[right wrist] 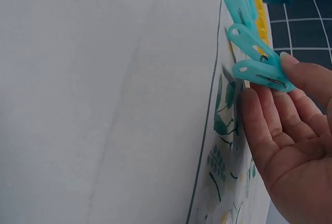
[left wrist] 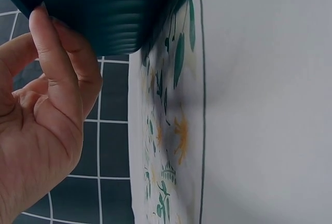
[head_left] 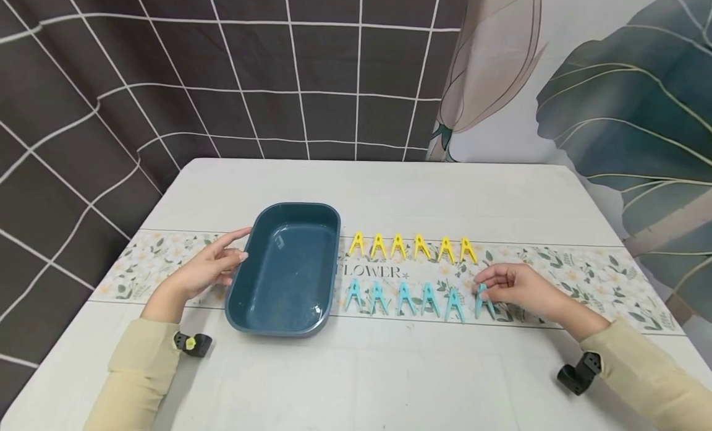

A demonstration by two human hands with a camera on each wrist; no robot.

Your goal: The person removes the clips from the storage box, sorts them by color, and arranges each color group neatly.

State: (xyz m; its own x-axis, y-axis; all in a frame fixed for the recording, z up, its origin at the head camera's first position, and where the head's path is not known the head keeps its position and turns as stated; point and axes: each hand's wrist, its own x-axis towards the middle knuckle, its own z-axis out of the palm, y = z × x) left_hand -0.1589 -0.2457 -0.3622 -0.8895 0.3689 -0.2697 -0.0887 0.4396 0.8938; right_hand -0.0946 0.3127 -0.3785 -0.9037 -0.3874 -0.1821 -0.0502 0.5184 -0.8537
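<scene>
My right hand (head_left: 517, 289) pinches the top end of a turquoise clothespin (head_left: 484, 306) between thumb and fingers, at the right end of a turquoise row. In the right wrist view that clothespin (right wrist: 264, 75) has its two legs spread apart, pointing away from the thumb (right wrist: 306, 76). My left hand (head_left: 203, 270) touches the left side of a dark blue rectangular basin (head_left: 283, 329) with its fingers. Close up in the left wrist view, a fingertip (left wrist: 40, 19) meets the basin's outer wall (left wrist: 114, 22). The basin holds nothing visible.
Several turquoise clothespins (head_left: 404, 299) lie in a row right of the basin. A row of yellow clothespins (head_left: 397, 247) lies behind them. All are on a floral printed band (head_left: 567, 279) across the white tablecloth (head_left: 423, 375). A dark grid-patterned curtain (head_left: 328, 66) hangs behind.
</scene>
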